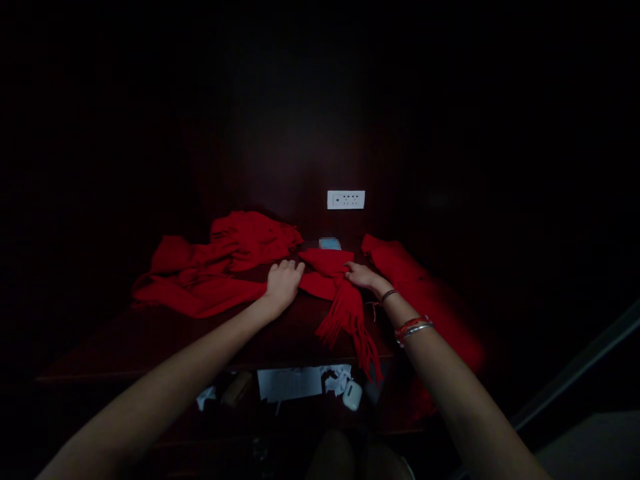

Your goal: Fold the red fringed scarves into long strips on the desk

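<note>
A red fringed scarf lies in a bend on the dark tabletop, its fringe hanging down past the front edge. My left hand rests on the band of red cloth to the left of the bend, fingers curled round it. At the right side of the bend, just above the fringe, my right hand pinches the same scarf between thumb and fingers. More red cloth is heaped and rumpled at the left, with a fringe at its far end. How the heap joins the held piece is hidden behind my left hand.
Another length of red cloth runs down the right side. A white wall socket is at the back, with a small light-blue item below it. Under the tabletop are papers, a white earbud case and a brownish box.
</note>
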Demonstrator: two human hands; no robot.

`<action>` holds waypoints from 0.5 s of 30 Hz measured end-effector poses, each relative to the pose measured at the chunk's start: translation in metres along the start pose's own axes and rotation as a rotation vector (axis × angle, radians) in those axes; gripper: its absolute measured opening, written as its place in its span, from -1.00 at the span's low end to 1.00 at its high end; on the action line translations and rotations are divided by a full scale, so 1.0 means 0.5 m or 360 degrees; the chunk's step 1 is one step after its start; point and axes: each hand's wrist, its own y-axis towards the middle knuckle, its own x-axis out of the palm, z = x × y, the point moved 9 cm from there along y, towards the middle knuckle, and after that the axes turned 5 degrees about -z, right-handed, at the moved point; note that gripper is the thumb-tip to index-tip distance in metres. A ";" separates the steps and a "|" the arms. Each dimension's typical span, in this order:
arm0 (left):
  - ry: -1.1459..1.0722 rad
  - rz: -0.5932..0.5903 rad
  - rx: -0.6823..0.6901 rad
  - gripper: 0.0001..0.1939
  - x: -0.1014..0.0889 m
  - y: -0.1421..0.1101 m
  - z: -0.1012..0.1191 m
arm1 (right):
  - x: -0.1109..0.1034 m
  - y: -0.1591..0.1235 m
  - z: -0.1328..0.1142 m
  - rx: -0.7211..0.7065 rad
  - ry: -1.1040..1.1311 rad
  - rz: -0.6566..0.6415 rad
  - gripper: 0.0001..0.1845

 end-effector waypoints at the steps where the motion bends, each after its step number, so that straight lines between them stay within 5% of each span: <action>1: 0.0023 -0.0019 0.0002 -0.68 -0.008 -0.008 -0.013 | 0.001 0.000 -0.002 0.0003 -0.0028 -0.0005 -0.58; 5: 0.0131 -0.0140 -0.0127 -0.64 -0.013 -0.054 -0.104 | 0.004 0.000 -0.010 0.0004 -0.0129 -0.0011 -0.60; 9: 0.0156 -0.0023 -0.0282 -0.71 -0.007 -0.098 -0.176 | 0.009 0.003 -0.020 -0.0004 -0.0209 -0.0033 -0.63; 13: -0.0378 0.0114 -0.0563 -0.78 0.018 -0.105 -0.211 | 0.010 0.006 -0.027 -0.0019 -0.0289 -0.0038 -0.64; 15: -0.0830 0.0172 -0.0524 -0.78 0.027 -0.097 -0.204 | 0.009 0.004 -0.031 -0.0051 -0.0323 -0.0037 -0.63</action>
